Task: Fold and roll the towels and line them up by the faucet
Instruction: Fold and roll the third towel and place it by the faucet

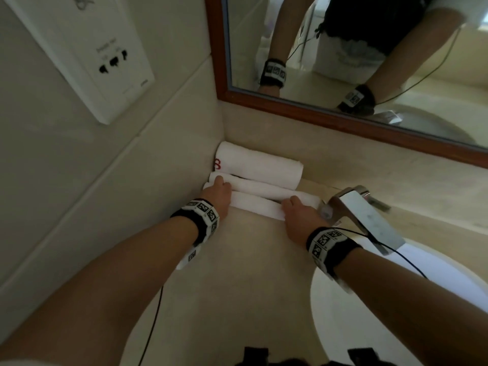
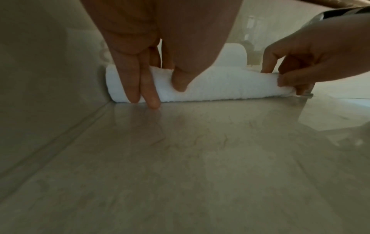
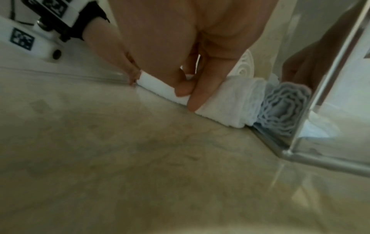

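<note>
Three rolled white towels lie side by side in the counter's back left corner. The thick back roll [image 1: 260, 165] carries red lettering, and a thinner middle roll [image 1: 261, 186] lies against it. My left hand [image 1: 217, 188] grips the left end of the nearest roll [image 1: 254, 206] by the side wall, thumb [image 2: 180, 82] dug into its front. My right hand [image 1: 293, 205] pinches the nearest roll's [image 2: 220, 85] right end [image 3: 226, 109], which touches the base of the chrome faucet [image 1: 364, 211]. The roll rests on the counter.
The beige stone counter [image 1: 250, 273] runs toward me. A white sink basin [image 1: 396, 299] sits at the right under the faucet spout. A wood-framed mirror [image 1: 343, 120] is behind, and a white socket panel [image 1: 105, 56] hangs on the left wall.
</note>
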A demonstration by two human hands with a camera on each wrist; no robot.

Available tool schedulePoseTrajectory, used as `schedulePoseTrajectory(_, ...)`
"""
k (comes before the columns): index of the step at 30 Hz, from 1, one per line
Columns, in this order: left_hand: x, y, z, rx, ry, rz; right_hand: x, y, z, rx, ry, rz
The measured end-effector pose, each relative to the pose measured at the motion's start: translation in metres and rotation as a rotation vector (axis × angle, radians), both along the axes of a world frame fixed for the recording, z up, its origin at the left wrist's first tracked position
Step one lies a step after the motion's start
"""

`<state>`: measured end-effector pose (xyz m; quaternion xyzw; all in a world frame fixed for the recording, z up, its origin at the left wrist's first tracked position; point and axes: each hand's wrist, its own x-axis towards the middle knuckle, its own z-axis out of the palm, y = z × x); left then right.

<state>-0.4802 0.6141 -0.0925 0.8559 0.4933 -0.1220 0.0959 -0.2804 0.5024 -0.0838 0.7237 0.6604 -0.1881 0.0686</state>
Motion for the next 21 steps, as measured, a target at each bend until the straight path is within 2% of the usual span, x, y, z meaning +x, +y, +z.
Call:
schedulePoseTrajectory(3,0.0022,-0.0003,0.0006,0.039,0.012,0.061,0.0027,0.0001,0.0032,0.016,-0.026,-0.033)
schedulePoseTrajectory(17,0.0057,-0.0042,-0.0051,0.084,-0.013,0.072,0.0003,0.0014,0.0032,0.074,-0.097,-0.119)
schedulePoseTrajectory(21,0.0084,-0.0063,-0.0036,0.085,-0.043,0.145,0.0001,0.0008,0.0007,0.081,-0.07,-0.113)
